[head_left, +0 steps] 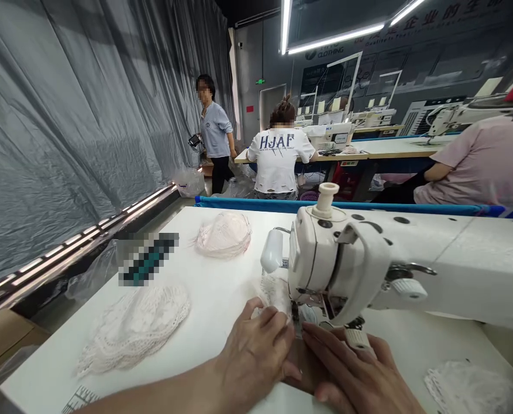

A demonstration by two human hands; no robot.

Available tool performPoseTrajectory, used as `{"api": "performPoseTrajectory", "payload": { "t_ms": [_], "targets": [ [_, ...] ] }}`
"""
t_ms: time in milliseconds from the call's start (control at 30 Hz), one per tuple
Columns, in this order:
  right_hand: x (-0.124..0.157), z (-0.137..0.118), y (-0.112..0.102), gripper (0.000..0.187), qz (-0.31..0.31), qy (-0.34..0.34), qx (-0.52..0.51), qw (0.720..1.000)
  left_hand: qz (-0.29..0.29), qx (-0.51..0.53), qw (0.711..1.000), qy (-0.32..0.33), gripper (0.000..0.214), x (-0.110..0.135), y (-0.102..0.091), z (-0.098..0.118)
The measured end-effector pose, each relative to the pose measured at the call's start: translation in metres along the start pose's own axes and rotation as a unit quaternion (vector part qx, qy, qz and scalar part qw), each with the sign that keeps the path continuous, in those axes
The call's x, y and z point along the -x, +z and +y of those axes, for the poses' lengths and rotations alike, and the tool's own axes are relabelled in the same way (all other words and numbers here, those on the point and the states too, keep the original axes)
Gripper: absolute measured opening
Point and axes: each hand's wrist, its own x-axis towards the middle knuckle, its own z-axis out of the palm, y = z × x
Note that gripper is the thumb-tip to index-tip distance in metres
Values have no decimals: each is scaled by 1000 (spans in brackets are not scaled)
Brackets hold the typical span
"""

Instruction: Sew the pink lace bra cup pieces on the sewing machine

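Observation:
A white sewing machine (347, 259) stands on the white table in front of me, its needle area between my two hands. To the left of the needle, my left hand (260, 345) has its fingers bent and closed on a piece of white lace fabric (274, 292). The lace runs from the fingertips up beside the machine head. My right hand (355, 374) lies flat just right of the presser foot, fingers stretched out and partly hidden under the machine head. Whether it touches the lace, I cannot tell.
A pile of white lace pieces (140, 322) lies at left, a pinkish pile (223, 234) farther back, another lace piece (472, 386) at lower right. A blurred dark-green item (148, 259) sits near the left edge. Beyond the table, people work at other machines; one person (215, 132) stands.

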Motion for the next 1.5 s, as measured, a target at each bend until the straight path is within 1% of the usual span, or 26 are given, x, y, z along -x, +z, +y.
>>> {"api": "performPoseTrajectory", "payload": {
  "t_ms": [167, 267, 333, 400, 467, 567, 667, 767, 833, 867, 900, 967, 1000, 1033, 1067, 1100, 1133, 1167, 1200, 1233, 1267, 1300, 1333, 1400, 1433, 1500],
  "targets": [
    [0, -2, -1, 44, 0, 13, -11, 1000, -21, -16, 999, -19, 38, -2, -2, 0],
    [4, -2, 0, 40, -15, 34, -33, 999, -31, -7, 999, -30, 35, 0, -8, -8],
    [6, -3, 1, 40, -20, 57, -43, 997, -39, -1, 997, -59, 28, 8, -17, -17],
    [5, -6, 1, 41, -19, 73, -49, 996, -59, 1, 993, -99, 21, 22, -30, -25],
    [0, -14, -3, 44, -24, 60, -59, 996, -89, 12, 988, -126, 22, 39, -46, -26],
    [-13, -35, -13, 57, -27, -15, -90, 995, -112, 33, 984, -133, 23, 64, -67, -15],
    [-24, -61, -24, 68, -18, -87, -122, 989, -95, 22, 990, -101, 31, 81, -79, -1],
    [-21, -86, -31, 73, -40, -85, -124, 988, -98, 42, 994, -23, 63, 95, -77, 12],
    [-11, -104, -33, 64, -39, -62, -110, 991, -96, 51, 994, 10, 80, 107, -70, 25],
    [-5, -113, -34, 55, -29, -46, -108, 993, -79, 42, 996, 15, 78, 113, -66, 34],
    [2, -123, -35, 45, -15, -23, -117, 993, -50, 28, 998, 17, 66, 120, -62, 43],
    [13, -140, -41, 36, 5, 38, -181, 983, 13, 19, 1000, 19, 32, 132, -57, 61],
    [16, -147, -46, 34, -2, 70, -231, 970, 35, 37, 999, 15, 21, 137, -58, 70],
    [18, -152, -53, 32, -25, 99, -288, 952, 45, 80, 996, 0, 20, 140, -61, 76],
    [19, -155, -62, 27, -62, 126, -345, 928, 32, 150, 988, -29, 21, 142, -66, 82],
    [19, -156, -72, 19, -116, 152, -398, 897, -7, 238, 969, -68, 21, 143, -72, 85],
    [18, -155, -82, 14, -169, 189, -445, 859, -63, 336, 933, -116, 20, 143, -79, 87],
    [17, -154, -93, 17, -217, 231, -484, 816, -129, 429, 878, -169, 19, 142, -85, 89],
    [15, -152, -102, 25, -260, 268, -516, 771, -195, 504, 813, -217, 18, 140, -91, 89],
    [14, -150, -110, 30, -291, 296, -545, 728, -247, 554, 750, -263, 18, 139, -95, 90],
    [14, -148, -117, 32, -313, 313, -569, 693, -280, 584, 701, -299, 19, 137, -96, 91],
    [14, -148, -121, 31, -323, 322, -589, 667, -292, 597, 671, -327, 20, 137, -97, 92],
    [14, -147, -124, 29, -323, 328, -607, 648, -289, 600, 660, -347, 21, 136, -95, 93],
    [16, -148, -126, 26, -309, 336, -632, 626, -269, 589, 673, -357, 21, 137, -90, 97],
    [18, -149, -126, 26, -301, 343, -635, 623, -263, 579, 687, -352, 21, 137, -88, 98],
    [23, -151, -125, 28, -296, 350, -627, 630, -260, 553, 715, -339, 23, 137, -84, 100]
  ]
}}
